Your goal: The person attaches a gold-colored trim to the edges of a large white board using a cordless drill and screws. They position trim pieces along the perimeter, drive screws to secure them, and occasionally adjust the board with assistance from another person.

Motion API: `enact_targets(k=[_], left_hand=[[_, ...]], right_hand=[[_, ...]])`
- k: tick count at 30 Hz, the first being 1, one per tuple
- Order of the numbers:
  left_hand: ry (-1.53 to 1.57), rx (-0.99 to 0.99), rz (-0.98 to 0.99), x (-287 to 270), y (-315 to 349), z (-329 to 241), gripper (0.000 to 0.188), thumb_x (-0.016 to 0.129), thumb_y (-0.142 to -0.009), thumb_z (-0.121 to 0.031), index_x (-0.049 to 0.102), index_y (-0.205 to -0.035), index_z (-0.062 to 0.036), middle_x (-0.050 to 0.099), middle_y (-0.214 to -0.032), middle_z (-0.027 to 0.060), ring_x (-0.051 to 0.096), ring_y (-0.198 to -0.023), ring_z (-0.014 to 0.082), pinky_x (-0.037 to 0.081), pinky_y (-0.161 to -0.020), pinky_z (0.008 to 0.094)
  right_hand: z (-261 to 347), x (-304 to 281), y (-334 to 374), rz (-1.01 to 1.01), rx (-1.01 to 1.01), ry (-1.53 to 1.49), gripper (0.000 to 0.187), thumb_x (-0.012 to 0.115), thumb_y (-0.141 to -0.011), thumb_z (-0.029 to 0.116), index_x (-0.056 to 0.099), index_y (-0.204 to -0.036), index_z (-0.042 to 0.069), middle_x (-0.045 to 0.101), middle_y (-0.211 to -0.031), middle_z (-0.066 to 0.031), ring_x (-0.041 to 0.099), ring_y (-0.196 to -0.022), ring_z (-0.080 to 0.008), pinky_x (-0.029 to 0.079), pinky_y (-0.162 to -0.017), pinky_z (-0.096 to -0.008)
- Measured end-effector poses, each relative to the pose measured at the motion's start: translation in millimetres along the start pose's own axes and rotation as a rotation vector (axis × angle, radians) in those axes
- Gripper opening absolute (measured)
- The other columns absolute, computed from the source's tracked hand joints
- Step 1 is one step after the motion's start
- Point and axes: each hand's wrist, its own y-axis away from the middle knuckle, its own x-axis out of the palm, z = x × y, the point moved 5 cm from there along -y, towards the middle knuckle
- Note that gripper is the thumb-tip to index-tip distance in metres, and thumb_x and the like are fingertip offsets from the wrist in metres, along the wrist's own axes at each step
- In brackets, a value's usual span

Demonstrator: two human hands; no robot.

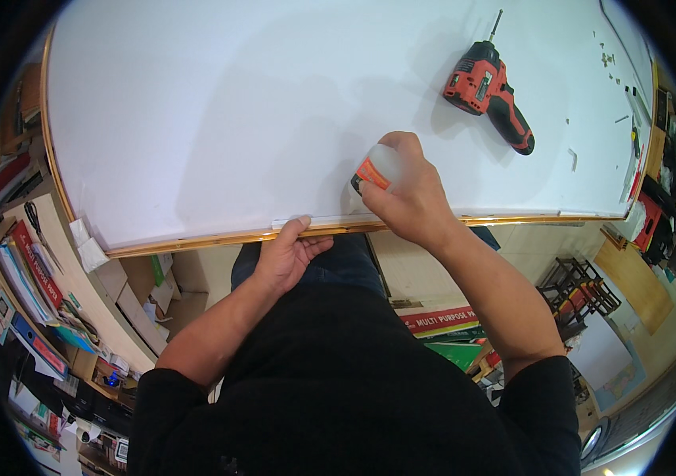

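My right hand is wrapped round a small whitish bottle with an orange and black label. The bottle is tilted, its lower left end pointing toward the near edge of the white board. Its tip is too blurred to make out. My left hand grips that wood-coloured edge, thumb on top and fingers curled below. Under the thumb, a thin white strip lies along the edge, reaching to just below the bottle.
A red and black cordless driver with a long bit lies on the board at the far right. Small hardware bits, a hex key and thin tools are scattered near the right rim. Shelves with books and folders stand at the left.
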Motion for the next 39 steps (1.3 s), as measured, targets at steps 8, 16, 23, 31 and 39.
enact_targets(k=[8,16,23,31,39], left_hand=[[0.007,-0.008,-0.023,3.3,0.2,-1.1,0.03,0.06,-0.103,-0.025,0.062,-0.121,-0.0008,0.072,-0.111,0.0137,0.071,-0.103,0.0244,0.059,-0.095,0.0412],[-0.035,-0.019,-0.048,-2.3,-0.4,0.9,0.031,0.061,-0.103,-0.027,0.062,-0.12,-0.0009,0.071,-0.115,0.0152,0.07,-0.105,0.025,0.059,-0.095,0.0398],[-0.01,-0.021,-0.046,-1.5,0.4,1.5,0.025,0.06,-0.104,-0.024,0.064,-0.116,-0.003,0.071,-0.111,0.0111,0.07,-0.101,0.0231,0.058,-0.095,0.0414],[-0.034,-0.021,-0.065,-0.9,1.0,-1.3,0.025,0.059,-0.104,-0.024,0.063,-0.116,-0.0022,0.072,-0.11,0.0124,0.071,-0.101,0.024,0.06,-0.093,0.0404],[-0.013,-0.015,-0.047,3.3,2.5,-3.1,0.025,0.059,-0.103,-0.024,0.063,-0.114,-0.0018,0.072,-0.109,0.0127,0.072,-0.1,0.024,0.06,-0.092,0.0404]], right_hand=[[-2.5,-6.3,-3.9,0.105,0.07,0.009,0.061,0.072,-0.082,0.023,0.045,-0.131,-0.001,0.068,-0.1,-0.0299,0.068,-0.094,-0.0477,0.054,-0.085,-0.0484],[-23.5,-29.8,5.8,0.001,0.142,0.033,0.064,0.075,-0.082,0.026,0.045,-0.131,-0.001,0.069,-0.106,-0.0301,0.069,-0.098,-0.0438,0.054,-0.088,-0.0455],[-44.1,-62.8,17.6,0.037,0.253,0.036,0.067,0.076,-0.082,0.028,0.046,-0.134,-0.001,0.065,-0.12,-0.0233,0.065,-0.112,-0.0336,0.05,-0.098,-0.0394],[-35.5,-60.9,23.3,-0.004,0.082,0.057,0.059,0.074,-0.084,0.021,0.045,-0.131,0.001,0.067,-0.099,-0.0289,0.069,-0.091,-0.0449,0.054,-0.082,-0.0475],[-30.7,-58.4,18.2,0.016,0.13,0.108,0.059,0.071,-0.085,0.022,0.043,-0.131,-0.001,0.068,-0.103,-0.0287,0.069,-0.094,-0.0443,0.054,-0.084,-0.0461]])
